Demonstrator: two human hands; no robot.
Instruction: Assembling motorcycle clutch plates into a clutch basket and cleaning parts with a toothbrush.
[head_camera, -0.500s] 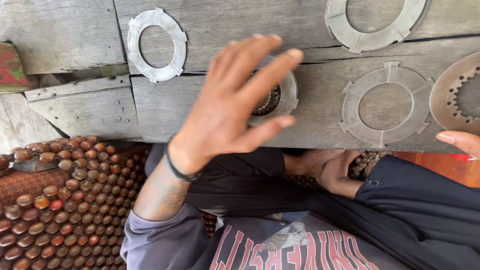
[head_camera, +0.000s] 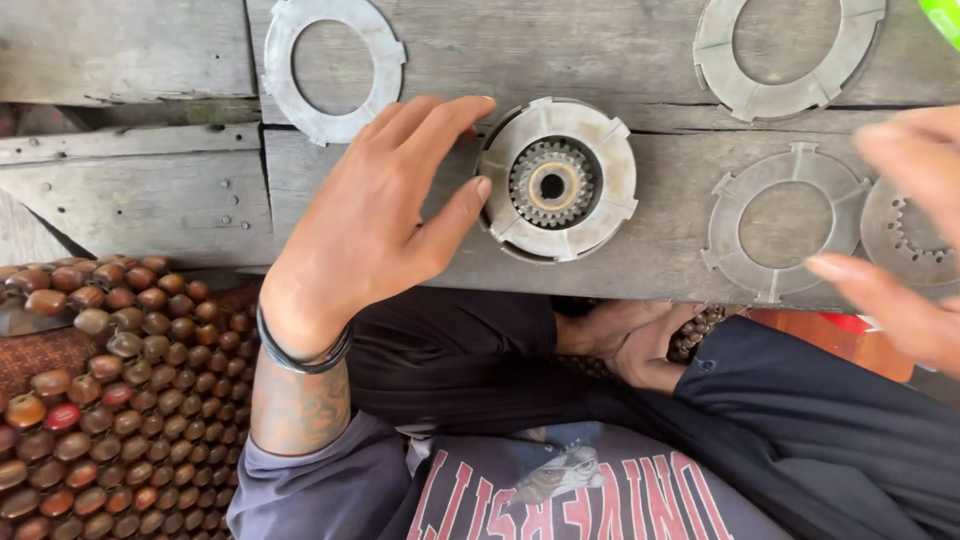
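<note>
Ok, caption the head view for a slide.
Left hand open beside a geared metal hub on wooden planks; right hand hovers blurred.

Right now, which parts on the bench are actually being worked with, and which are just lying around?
In hand:
- round hub with a gear in its middle, touched by the left hand
- right hand, open above the toothed disc

Lying about:
- notched ring, top left
- notched ring, top right
- notched ring right of the hub
- beaded mat
- wooden bench
</note>
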